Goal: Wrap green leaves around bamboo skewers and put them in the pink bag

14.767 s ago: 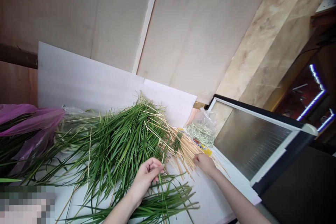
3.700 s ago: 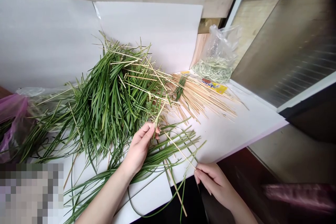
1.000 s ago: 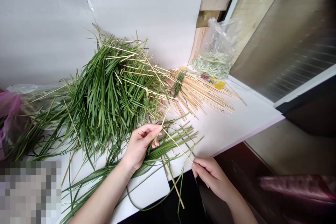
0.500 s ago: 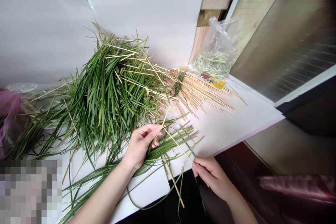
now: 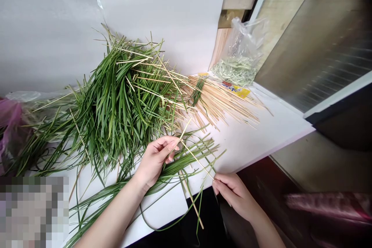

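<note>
There is one left hand (image 5: 156,161) with one pale stem (image 5: 185,129), one right hand (image 5: 232,193) with one thin stick (image 5: 197,159), one big green pile (image 5: 113,100), one smaller green bunch (image 5: 190,158) nearer, one pink bag (image 5: 10,118) at the left, one clear bag (image 5: 238,60) far right, and too many other sticks (image 5: 223,102) to count.
</note>
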`<state>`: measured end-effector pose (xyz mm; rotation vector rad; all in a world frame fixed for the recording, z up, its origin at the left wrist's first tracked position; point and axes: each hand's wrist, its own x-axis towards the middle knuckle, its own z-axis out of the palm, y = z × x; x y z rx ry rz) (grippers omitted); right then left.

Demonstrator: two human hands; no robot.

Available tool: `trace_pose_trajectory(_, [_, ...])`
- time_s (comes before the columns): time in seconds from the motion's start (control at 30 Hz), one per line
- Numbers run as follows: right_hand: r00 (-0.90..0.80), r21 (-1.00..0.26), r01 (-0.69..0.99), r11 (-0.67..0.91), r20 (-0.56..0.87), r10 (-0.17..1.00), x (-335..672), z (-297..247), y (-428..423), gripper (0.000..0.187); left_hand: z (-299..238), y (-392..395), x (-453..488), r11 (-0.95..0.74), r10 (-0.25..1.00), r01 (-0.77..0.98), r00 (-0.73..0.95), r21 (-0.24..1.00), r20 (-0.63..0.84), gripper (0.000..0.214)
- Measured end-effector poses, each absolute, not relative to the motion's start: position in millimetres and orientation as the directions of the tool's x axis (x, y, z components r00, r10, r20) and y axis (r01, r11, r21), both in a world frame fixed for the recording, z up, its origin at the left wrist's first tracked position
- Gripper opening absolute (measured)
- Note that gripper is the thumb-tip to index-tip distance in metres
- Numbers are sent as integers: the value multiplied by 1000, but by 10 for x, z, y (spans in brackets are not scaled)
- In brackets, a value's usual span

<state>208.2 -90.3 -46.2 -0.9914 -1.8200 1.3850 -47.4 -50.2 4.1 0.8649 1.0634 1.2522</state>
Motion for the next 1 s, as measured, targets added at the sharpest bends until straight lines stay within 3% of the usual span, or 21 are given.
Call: trace_pose_trajectory(1.0, [-514,-970,160,181,75,855,2080,-457,-893,40,15,-500,-498,175,984,-428,42,887,-173,27])
